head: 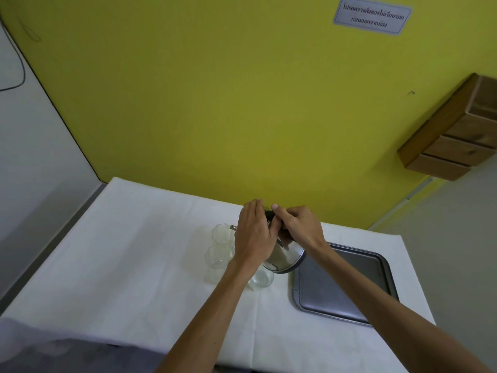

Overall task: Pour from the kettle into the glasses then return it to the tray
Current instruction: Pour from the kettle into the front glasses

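A steel kettle [285, 258] is tilted to the left above the table, its thin spout tip at the rim of the far glass [221, 232]. My right hand [301, 227] grips the kettle's dark handle. My left hand [252, 235] rests over the kettle's top and hides the lid. Three clear glasses stand left of the kettle: the far one, a middle glass [215, 258] and a near glass [261, 281] partly under my left forearm. The grey metal tray [344, 286] lies to the right with nothing on it.
A white cloth covers the table [134, 265], which stands against a yellow wall. Wooden boxes [454, 130] hang on the wall at the upper right. The table's right edge runs just beyond the tray.
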